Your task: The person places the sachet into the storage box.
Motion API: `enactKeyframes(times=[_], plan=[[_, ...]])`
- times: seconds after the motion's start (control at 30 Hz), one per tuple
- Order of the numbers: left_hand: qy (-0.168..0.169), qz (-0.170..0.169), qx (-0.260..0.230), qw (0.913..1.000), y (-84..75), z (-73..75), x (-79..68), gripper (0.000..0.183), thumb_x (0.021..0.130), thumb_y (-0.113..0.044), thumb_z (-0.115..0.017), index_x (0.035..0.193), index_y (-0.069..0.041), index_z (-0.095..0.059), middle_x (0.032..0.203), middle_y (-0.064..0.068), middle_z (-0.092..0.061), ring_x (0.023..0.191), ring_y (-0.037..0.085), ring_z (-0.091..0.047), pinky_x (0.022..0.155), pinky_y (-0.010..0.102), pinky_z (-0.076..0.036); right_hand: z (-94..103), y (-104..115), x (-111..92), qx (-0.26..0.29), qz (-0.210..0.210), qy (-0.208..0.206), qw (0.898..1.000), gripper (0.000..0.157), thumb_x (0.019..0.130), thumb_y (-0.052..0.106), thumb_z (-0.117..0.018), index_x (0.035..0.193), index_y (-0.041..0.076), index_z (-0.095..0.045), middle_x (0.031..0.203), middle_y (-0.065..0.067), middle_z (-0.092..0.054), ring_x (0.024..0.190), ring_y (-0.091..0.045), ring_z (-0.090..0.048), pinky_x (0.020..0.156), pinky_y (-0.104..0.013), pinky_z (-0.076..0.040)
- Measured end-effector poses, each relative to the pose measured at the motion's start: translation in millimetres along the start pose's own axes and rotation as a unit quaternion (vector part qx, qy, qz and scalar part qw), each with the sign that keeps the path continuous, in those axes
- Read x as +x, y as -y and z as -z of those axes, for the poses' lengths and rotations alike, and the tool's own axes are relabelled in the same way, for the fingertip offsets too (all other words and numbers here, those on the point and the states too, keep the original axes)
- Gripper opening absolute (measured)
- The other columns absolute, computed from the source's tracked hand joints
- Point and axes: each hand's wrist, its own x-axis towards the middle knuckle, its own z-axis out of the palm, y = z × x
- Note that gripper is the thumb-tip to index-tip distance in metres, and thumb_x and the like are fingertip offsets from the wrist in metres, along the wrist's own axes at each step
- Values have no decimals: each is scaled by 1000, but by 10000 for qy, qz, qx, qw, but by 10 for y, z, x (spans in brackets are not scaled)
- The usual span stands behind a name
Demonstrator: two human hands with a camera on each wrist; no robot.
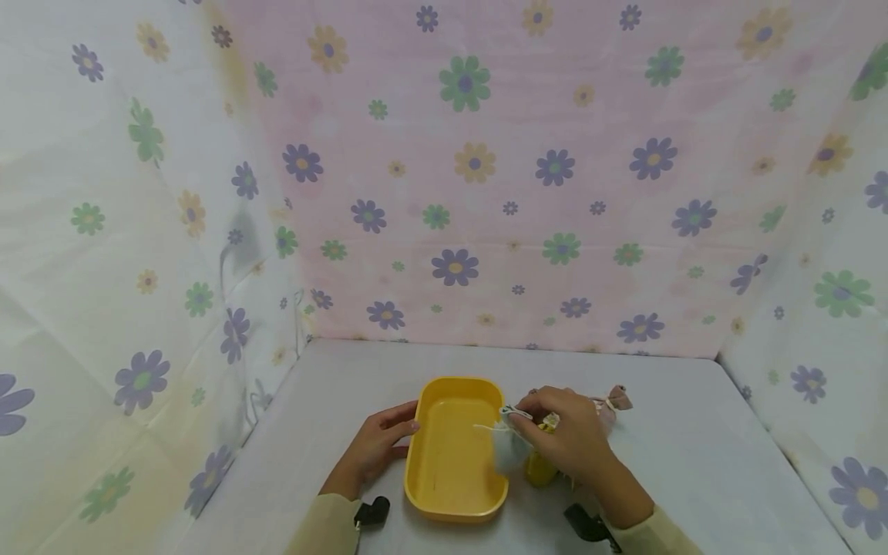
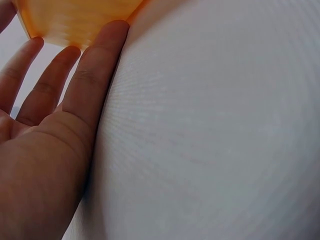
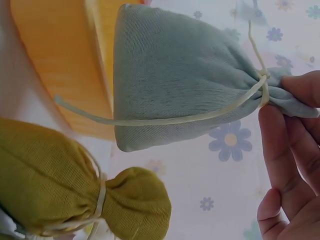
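A pale blue-grey drawstring pouch (image 3: 180, 75) hangs from my right hand (image 1: 570, 432), whose thumb and fingers pinch its gathered neck above the cord. In the head view the pouch (image 1: 509, 449) is at the right rim of a yellow tray (image 1: 454, 512). My left hand (image 1: 378, 443) touches the tray's left side, thumb at the rim; in the left wrist view its fingers (image 2: 95, 75) reach the tray wall with little bend. Beside the tray's right side lies a mustard drawstring pouch (image 3: 50, 175), partly under my right hand in the head view.
A pinkish-brown tied pouch (image 1: 620, 398) lies beyond my right hand, partly hidden by it. The white tabletop (image 1: 694, 462) is bordered by flower-printed cloth walls (image 1: 486, 193) at the back and both sides.
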Motion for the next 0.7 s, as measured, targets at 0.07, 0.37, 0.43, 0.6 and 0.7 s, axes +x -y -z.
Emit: enactKeyframes(times=[0.07,0.37,0.43,0.6,0.7], plan=[[22,-19,-4,10000,2,1,-1,56,95,-35,-76,148,-24,-59,150,5,-58,126,24,-65,95,40,-61,-25,7,31,82,-51,14,10000,13,86,21,-86,92,26,-76,86,15,-73,72,-1,-66,64,-31,-60],[-54,4,-52,10000,4,-15,4,59,92,-36,-79,147,-23,-60,149,5,-59,125,24,-66,95,40,-61,-189,-49,119,237,-155,7,9996,9,88,23,-85,91,24,-76,86,13,-73,71,0,-65,60,-29,-62],[-59,11,-51,10000,4,-17,3,61,91,-37,-80,147,-23,-60,149,6,-59,125,24,-65,95,40,-61,-225,-49,140,184,-180,41,9997,10,88,24,-85,91,24,-76,87,13,-73,72,0,-66,62,-29,-62],[-51,-11,-10,10000,4,-15,-2,63,90,-38,-80,148,-22,-59,149,7,-59,125,24,-65,96,40,-61,-307,-23,214,128,-554,163,9982,11,87,26,-86,90,27,-75,88,17,-72,72,2,-67,63,-24,-62],[-67,20,4,10000,3,-10,-6,63,90,-40,-80,147,-23,-59,150,6,-59,125,24,-65,96,40,-61,-361,-6,270,230,-700,226,9970,10,87,26,-85,88,27,-75,87,17,-72,71,1,-67,63,-24,-62]])
